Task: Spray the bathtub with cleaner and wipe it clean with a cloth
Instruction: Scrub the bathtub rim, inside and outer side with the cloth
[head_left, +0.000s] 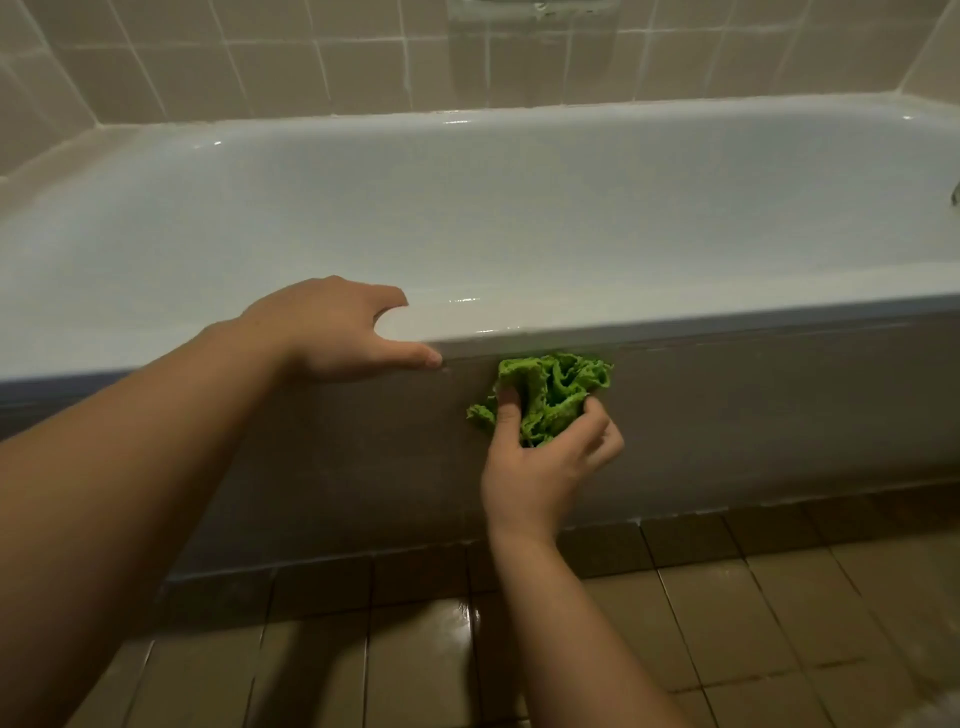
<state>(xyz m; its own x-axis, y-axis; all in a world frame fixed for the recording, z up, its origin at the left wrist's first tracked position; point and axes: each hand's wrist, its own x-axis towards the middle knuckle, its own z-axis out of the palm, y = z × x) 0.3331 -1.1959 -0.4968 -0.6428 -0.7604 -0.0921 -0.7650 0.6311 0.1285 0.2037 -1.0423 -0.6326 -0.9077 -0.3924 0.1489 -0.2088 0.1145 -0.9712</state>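
Presently the wiping step appears to be in hand, and no spray bottle is in view. The right hand (545, 457) reaches up from below and clutches a bunched green cloth (553, 397), thumb on one side and fingers curled over the other, pressing it flat against the grey front panel (753, 415) of the bathtub (467, 218) just under the near rim (519, 332). The left hand (337, 332) rests on that rim to the left of the cloth, fingers loosely spread, thumb lying along the outer edge and the remaining fingers bent over into the basin; it holds nothing and seems to serve as a brace. The bathtub lies with its long axis running left to right across the view, open side upward, its far edge against the tiled wall (311, 67); a metal fitting barely shows at the right margin and cannot be identified. Glints on the rim suggest a wet surface. The next move probably calls for sliding the cloth sideways along the panel, parallel to the long axis, with steady pressure, while the brace keeps the body balanced over the glossy tiled floor (779, 623).
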